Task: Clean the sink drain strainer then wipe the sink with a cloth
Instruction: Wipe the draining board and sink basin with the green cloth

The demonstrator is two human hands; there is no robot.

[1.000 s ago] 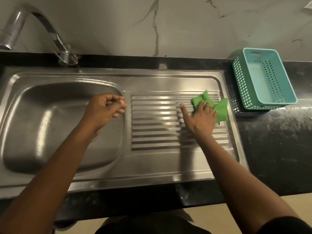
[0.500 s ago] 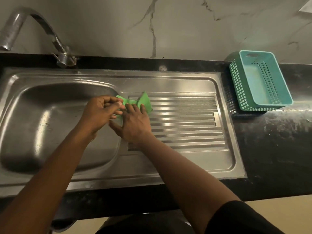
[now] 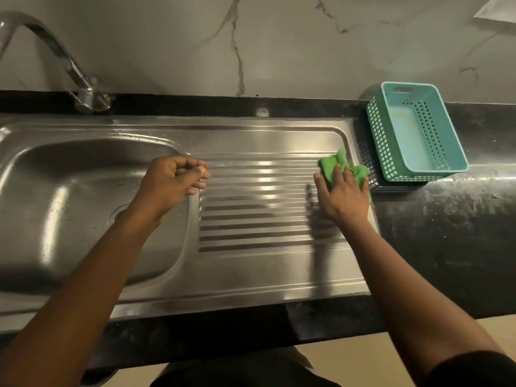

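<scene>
Marble wall (image 3: 279, 51) backs the steel sink (image 3: 251, 275). Right hand (image 3: 344, 196) presses straight fingers on the green cloth (image 3: 329, 166) at the drainboard's far right corner, beside a teal basket (image 3: 377, 135); left hand (image 3: 170, 182) hovers curled, empty.

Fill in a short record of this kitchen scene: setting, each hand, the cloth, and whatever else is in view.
Setting: stainless steel sink with ribbed drainboard, set in a black countertop
Left hand: fingers curled, nothing visible in it, at the basin's right edge
Right hand: flat on the green cloth, pressing it to the drainboard's far right corner
Faucet: back left of the basin
Basket: teal plastic, empty, on the countertop right of the sink
</scene>
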